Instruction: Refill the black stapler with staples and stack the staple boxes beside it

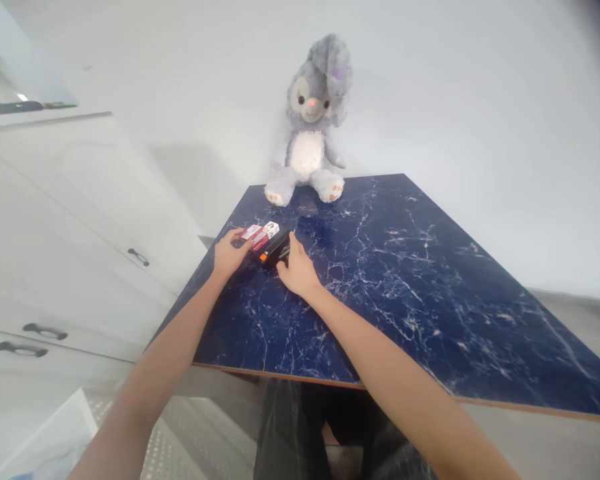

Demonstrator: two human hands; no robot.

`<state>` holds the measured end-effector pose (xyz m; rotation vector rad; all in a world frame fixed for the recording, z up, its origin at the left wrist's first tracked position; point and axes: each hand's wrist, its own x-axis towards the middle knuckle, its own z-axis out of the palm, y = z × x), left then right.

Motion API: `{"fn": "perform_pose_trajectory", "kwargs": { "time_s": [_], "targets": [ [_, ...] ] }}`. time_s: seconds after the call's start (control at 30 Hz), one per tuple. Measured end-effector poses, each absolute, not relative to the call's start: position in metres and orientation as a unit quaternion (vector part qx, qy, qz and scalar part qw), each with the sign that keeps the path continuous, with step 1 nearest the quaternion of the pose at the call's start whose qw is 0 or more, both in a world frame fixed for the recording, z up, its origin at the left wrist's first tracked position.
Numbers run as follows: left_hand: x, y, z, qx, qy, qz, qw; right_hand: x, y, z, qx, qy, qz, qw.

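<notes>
Several small boxes lie side by side on the dark blue marbled table (380, 267). On the left are red-and-white boxes (261, 235), and against them is a black box (275, 248) with an orange patch at its near end. My left hand (227, 253) grips the red-and-white boxes from the left, thumb at the near end and fingers at the far side. From the right, my right hand (299, 267) holds the black box between thumb and fingers. Its palm side is partly hidden, so I cannot tell whether another thing lies there.
A grey plush rabbit (307, 150) sits at the table's far edge against the white wall. White cabinets (70, 220) with dark handles stand to the left. The table's front edge runs just above my legs (300, 433).
</notes>
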<state>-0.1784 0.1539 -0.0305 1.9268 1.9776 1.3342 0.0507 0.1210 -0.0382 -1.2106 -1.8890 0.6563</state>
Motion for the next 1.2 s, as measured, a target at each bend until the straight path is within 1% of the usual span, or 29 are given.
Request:
{"fn": "perform_pose_trajectory", "kwargs": {
  "time_s": [0.17,0.37,0.57,0.67,0.77,0.9,1.07,1.2],
  "targets": [
    [-0.177,0.153,-0.028,0.618,0.634,0.463,0.041,0.052,0.120,-0.036,-0.477,-0.750,0.249,0.385],
    [-0.168,0.152,-0.026,0.739,0.579,0.345,0.001,0.052,0.121,-0.038,-0.477,-0.755,0.242,0.378],
    [-0.175,0.159,-0.036,0.745,0.588,0.314,-0.015,0.055,0.121,-0.035,-0.476,-0.764,0.241,0.363],
    [-0.178,0.160,-0.038,0.720,0.619,0.315,-0.003,0.056,0.121,-0.033,-0.477,-0.766,0.242,0.357],
    [-0.183,0.159,-0.037,0.684,0.643,0.342,0.020,0.057,0.121,-0.033,-0.475,-0.766,0.244,0.357],
    [-0.191,0.160,-0.035,0.637,0.672,0.378,0.012,0.057,0.120,-0.032,-0.475,-0.770,0.247,0.346],
    [-0.194,0.161,-0.033,0.658,0.686,0.311,0.012,0.057,0.120,-0.031,-0.480,-0.771,0.240,0.342],
    [-0.187,0.161,-0.033,0.720,0.638,0.274,0.013,0.057,0.121,-0.032,-0.477,-0.775,0.233,0.344]
  ]
}}
